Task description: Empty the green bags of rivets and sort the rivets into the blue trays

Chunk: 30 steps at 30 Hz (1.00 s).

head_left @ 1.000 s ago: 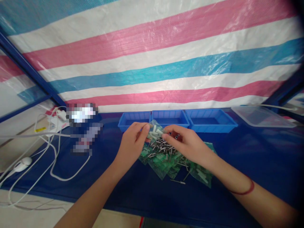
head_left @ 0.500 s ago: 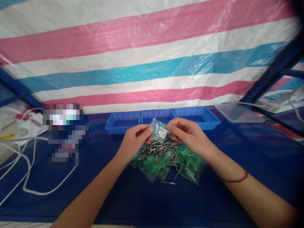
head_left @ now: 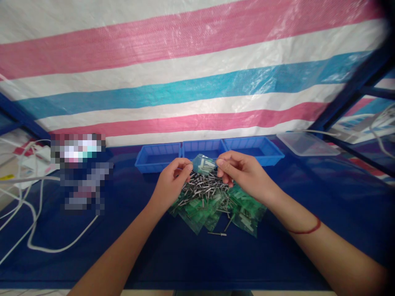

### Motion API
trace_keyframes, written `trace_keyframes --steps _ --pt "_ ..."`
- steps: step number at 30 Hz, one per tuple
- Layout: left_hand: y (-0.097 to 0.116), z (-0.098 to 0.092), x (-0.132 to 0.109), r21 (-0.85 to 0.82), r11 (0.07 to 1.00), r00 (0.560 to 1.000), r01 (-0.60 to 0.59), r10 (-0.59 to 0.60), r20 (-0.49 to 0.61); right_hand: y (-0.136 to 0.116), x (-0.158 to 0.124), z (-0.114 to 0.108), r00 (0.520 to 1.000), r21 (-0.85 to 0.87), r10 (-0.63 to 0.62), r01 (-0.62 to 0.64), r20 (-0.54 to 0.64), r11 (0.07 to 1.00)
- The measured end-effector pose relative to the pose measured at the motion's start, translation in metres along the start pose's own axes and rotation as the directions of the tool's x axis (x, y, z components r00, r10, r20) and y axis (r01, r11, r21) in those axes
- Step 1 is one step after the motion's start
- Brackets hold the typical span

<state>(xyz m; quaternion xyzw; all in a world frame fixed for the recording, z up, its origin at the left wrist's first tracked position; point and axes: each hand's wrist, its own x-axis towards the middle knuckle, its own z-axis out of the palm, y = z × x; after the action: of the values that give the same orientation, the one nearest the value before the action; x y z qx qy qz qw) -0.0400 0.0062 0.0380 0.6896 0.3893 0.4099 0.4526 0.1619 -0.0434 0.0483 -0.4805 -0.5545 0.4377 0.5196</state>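
Above slim silver metal rivets (head_left: 207,185) lying loose, unbagged, left hand (head_left: 172,177) and right hand (head_left: 245,172) pinch a small clear plastic bag (head_left: 199,161), white pieces (head_left: 206,166) already inside; filled green plastic bags (head_left: 196,214) lie below.

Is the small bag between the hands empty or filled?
Not empty: pale pieces show through the see-through bag, held by the left hand and right hand. How full, I cannot tell.

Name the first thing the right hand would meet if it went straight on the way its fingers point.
The right hand would first meet the small clear bag held between both hands; beyond that, probably the left hand, though depth is unclear.
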Motion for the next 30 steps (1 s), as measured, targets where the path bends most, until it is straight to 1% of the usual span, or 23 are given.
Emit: trace_keyframes --steps 2,4,7,12,16,20,24,26,27,28,29,30 --pt "-0.004 0.0 0.0 0.05 0.998 0.999 -0.032 0.032 0.0 -0.001 0.0 0.001 1.0 0.034 0.0 0.001 -0.019 0.999" --pt "-0.006 0.002 -0.001 0.04 0.998 0.999 -0.05 0.05 -0.005 -0.001 0.0 0.002 0.998 0.09 0.018 -0.013 -0.053 0.996" --pt "-0.005 0.004 -0.003 0.029 0.997 0.996 -0.071 0.072 -0.051 0.0 0.0 0.002 0.995 0.156 0.051 -0.037 -0.086 0.987" --pt "0.0 0.007 -0.004 0.031 0.999 0.992 -0.043 0.047 -0.116 0.001 -0.001 0.004 0.995 0.152 0.003 0.013 -0.103 0.988" --pt "-0.002 0.008 -0.003 -0.02 0.998 0.987 -0.059 0.055 -0.149 0.003 -0.001 0.005 0.991 0.107 -0.063 0.076 -0.119 0.991" --pt "-0.006 0.01 -0.003 -0.062 0.996 0.985 -0.072 0.061 -0.165 0.006 -0.001 0.006 0.983 0.033 -0.078 0.085 -0.169 0.996" --pt "-0.008 0.012 -0.003 -0.049 0.998 0.994 -0.025 0.02 -0.103 0.008 -0.001 0.005 0.98 -0.06 -0.11 0.102 -0.168 0.993" --pt "-0.008 0.01 -0.001 -0.035 0.999 0.997 -0.034 0.032 -0.077 0.009 -0.001 0.004 0.973 -0.113 -0.126 0.105 -0.192 0.988" --pt "-0.008 0.007 0.001 -0.019 0.998 0.995 -0.052 0.051 -0.086 0.01 -0.001 0.004 0.968 -0.143 -0.132 0.103 -0.212 0.984" --pt "-0.007 0.002 0.004 0.008 0.997 0.99 -0.077 0.077 -0.12 0.01 -0.001 0.003 0.962 -0.172 -0.139 0.1 -0.234 0.98" --pt "-0.006 -0.005 0.008 0.05 0.993 0.978 -0.105 0.113 -0.176 0.01 -0.001 0.002 0.956 -0.196 -0.147 0.098 -0.254 0.976" --pt "-0.006 -0.013 0.012 0.113 0.985 0.956 -0.13 0.155 -0.248 0.01 -0.001 0.001 0.95 -0.214 -0.155 0.098 -0.269 0.972"
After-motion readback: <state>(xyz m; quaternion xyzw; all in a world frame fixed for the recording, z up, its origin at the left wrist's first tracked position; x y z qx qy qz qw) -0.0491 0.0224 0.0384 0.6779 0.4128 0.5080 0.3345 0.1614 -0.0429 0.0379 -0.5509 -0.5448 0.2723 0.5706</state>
